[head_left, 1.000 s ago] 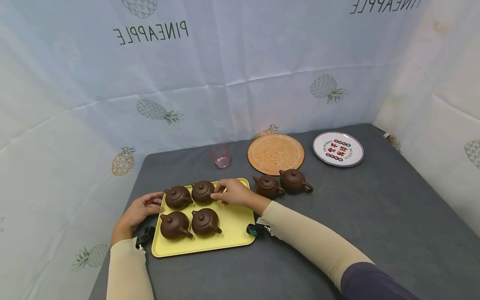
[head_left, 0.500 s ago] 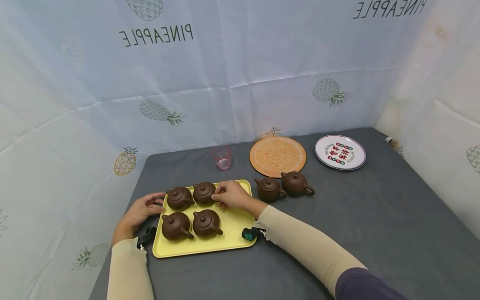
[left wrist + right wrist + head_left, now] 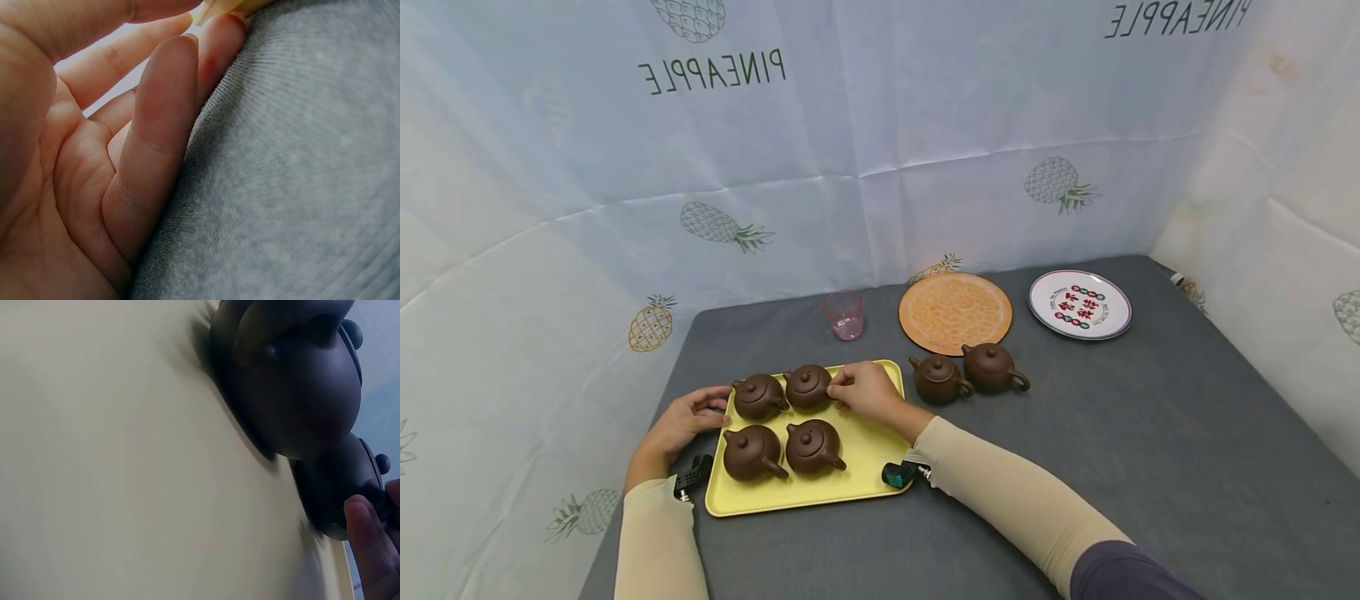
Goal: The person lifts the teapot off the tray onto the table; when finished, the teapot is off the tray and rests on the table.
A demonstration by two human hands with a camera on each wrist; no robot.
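Observation:
Four brown clay teapots sit in two rows on the yellow tray (image 3: 874,454). My right hand (image 3: 868,390) pinches the handle of the back-right teapot (image 3: 807,388); in the right wrist view its fingers (image 3: 369,544) meet at that handle. Left of this pot is another teapot (image 3: 758,396). Toward the front stand the left teapot (image 3: 751,452) and the right teapot (image 3: 812,446), spouts pointing to the upper left. My left hand (image 3: 681,423) touches the tray's left rim with loosely bent fingers. Its fingertips (image 3: 225,37) reach the yellow edge in the left wrist view.
Two more brown teapots, one smaller (image 3: 937,379) and one larger (image 3: 991,367), stand close together right of the tray. Behind them lies a round orange mat (image 3: 956,312). A pink clear cup (image 3: 844,315) and white plates (image 3: 1079,304) stand along the back of the grey table (image 3: 1112,433).
The head view has shifted slightly. My right hand keeps its pinch on the teapot's handle, and that pot has edged slightly left. The left hand stays at the tray's rim.

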